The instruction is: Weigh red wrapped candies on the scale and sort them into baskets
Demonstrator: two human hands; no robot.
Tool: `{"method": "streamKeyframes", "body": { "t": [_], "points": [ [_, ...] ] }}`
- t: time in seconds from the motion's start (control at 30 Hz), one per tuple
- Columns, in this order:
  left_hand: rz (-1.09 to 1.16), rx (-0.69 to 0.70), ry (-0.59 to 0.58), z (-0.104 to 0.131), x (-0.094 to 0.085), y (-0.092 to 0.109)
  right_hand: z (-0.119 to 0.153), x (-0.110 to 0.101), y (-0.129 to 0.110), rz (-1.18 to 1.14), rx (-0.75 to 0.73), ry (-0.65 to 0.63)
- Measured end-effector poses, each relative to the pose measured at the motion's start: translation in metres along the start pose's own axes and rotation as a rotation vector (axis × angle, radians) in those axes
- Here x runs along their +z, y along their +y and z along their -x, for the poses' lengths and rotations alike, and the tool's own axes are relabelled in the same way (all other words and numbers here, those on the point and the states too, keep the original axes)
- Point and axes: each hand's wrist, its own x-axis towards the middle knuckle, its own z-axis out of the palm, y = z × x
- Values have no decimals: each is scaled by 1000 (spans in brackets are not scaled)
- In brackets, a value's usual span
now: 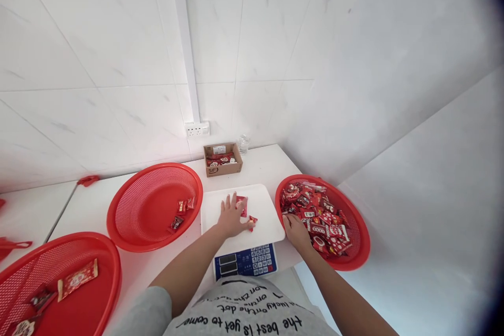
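Note:
My left hand (232, 219) is palm down over the white scale pan (220, 198), its fingers spread. A pink-red packet (243, 207) lies partly under its fingers, and a small red packet (252, 222) is at the thumb tip. My right hand (296, 231) is closed at the near left rim of the right red basket (364, 244), beside the pan's right edge. Many red wrapped packets (317, 215) fill much of that basket. The scale's blue keypad panel (246, 261) shows below the pan.
Left of the pan, a red basket (153, 210) holds several small packets. Another red basket (106, 294) at lower left has a long packet (77, 279). Behind the pan stand a cardboard box (223, 169) of packets and a clear glass (243, 144), near the wall.

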Motion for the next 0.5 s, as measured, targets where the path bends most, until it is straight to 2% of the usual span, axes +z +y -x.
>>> {"method": "streamKeyframes", "body": {
  "t": [0.07,0.1,0.23,0.4,0.5],
  "points": [
    [-28,50,-59,-1,6,4,-1,2,3,2,-8,-2],
    [-47,87,-50,1,8,3,-1,3,5,-1,-15,-1],
    [-64,203,155,11,11,-7,-3,7,11,-19,-28,11],
    [-39,184,237,22,17,-8,-3,6,11,-32,-29,9],
    [-4,182,213,25,23,0,-3,4,9,-28,-26,-15]
  ]
}}
